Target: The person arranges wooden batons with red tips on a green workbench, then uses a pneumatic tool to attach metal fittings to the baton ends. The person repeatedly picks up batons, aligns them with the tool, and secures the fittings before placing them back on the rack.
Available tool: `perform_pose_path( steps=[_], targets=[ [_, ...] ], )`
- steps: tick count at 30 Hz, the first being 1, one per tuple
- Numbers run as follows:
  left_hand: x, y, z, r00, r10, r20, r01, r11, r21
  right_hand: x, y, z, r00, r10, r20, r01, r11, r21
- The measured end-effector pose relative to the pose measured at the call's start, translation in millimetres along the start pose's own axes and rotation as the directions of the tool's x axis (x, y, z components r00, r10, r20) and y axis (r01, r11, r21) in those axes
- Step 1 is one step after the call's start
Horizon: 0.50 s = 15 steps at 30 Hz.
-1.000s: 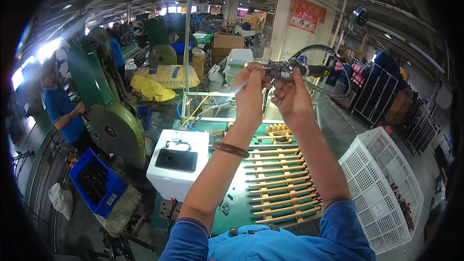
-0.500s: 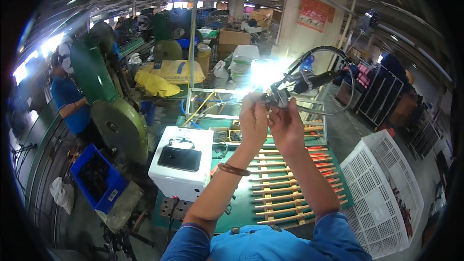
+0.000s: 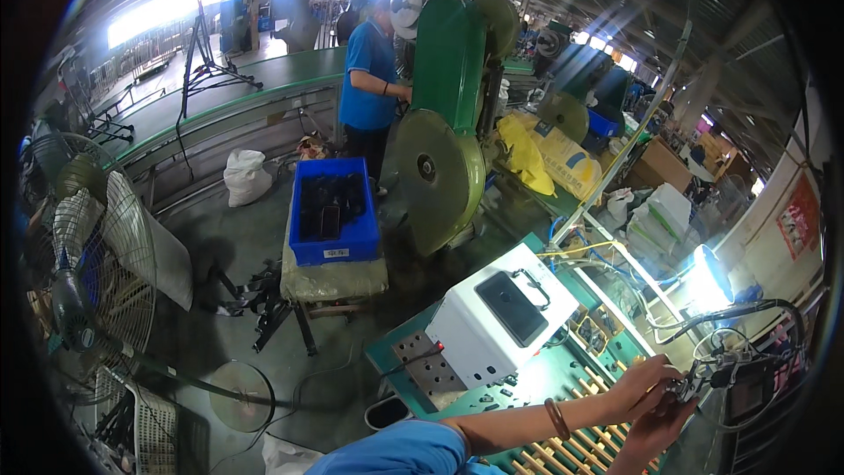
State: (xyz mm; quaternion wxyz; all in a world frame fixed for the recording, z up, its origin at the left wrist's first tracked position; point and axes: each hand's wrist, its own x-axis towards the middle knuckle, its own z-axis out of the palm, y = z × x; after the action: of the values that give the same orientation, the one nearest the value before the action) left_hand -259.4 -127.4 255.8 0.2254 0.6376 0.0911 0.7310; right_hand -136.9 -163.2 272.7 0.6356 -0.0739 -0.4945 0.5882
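At the lower right, my left hand (image 3: pixel 646 385), with a brown bangle on its wrist, pinches a small silver metal mechanism (image 3: pixel 700 376) between its fingers. Just below it, my right hand (image 3: pixel 659 429) is closed around the lower side of the same mechanism. A black tube (image 3: pixel 747 373) and looping cables extend from the mechanism to the right. Its exact kind is hard to make out. Beneath my arms lie several thin wooden rods (image 3: pixel 576 440) in a row on the green tabletop (image 3: pixel 391 352).
A white box-shaped machine (image 3: pixel 475 334) with a phone (image 3: pixel 512 308) on top stands left of my hands. A lit lamp (image 3: pixel 708 277) is behind them. Farther left are a blue bin (image 3: pixel 336 252), a big green wheeled machine (image 3: pixel 448 62), a person in blue (image 3: pixel 369 62) and a fan (image 3: pixel 105 246).
The view has swung left, so my hands and the mechanism appear farther right and lower. Both hands still hold the mechanism. The blue bin and fan area now show more fully.
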Motion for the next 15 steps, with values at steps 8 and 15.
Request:
perform_pose_path(
  steps=[8, 15],
  targets=[
    [-30, -27, 13, 0.985, -0.168, -0.035, 0.168, 0.986, -0.004, -18, 14, -8, 0.811, 0.066, -0.582, -0.062, 0.998, 0.026],
    [-54, -10, 15, 0.926, -0.378, 0.003, 0.373, 0.911, -0.174, -33, 15, -13, 0.862, 0.048, -0.504, -0.056, 0.998, -0.002]
  ],
)
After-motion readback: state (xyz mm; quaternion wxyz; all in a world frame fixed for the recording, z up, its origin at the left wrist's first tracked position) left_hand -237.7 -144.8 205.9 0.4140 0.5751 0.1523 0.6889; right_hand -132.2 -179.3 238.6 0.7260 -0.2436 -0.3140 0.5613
